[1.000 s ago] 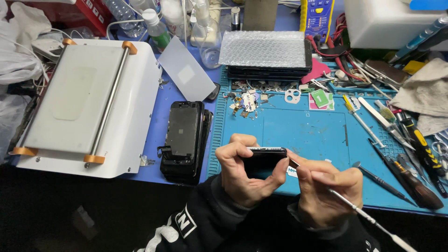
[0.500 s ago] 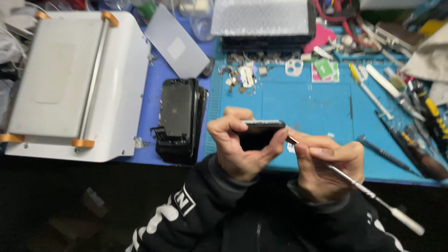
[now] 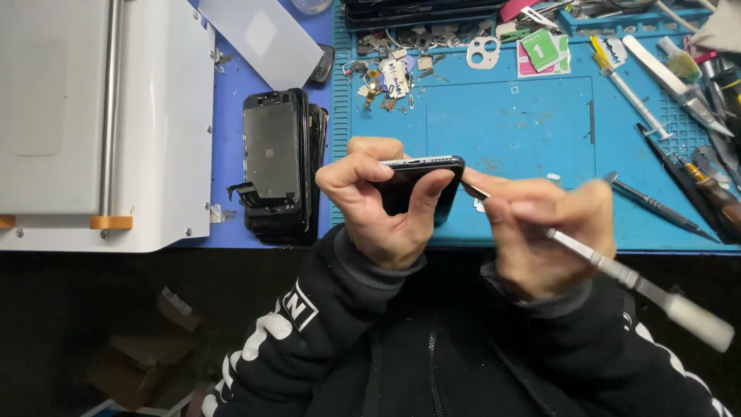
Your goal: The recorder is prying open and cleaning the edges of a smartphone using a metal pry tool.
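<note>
Edgewise, black phone (image 3: 421, 174), metal-rimmed.

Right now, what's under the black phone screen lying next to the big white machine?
The black phone screen lies on top of a stack of similar dark screens; only their edges peek out. How many there are, and the blue mat beneath, is covered.
</note>
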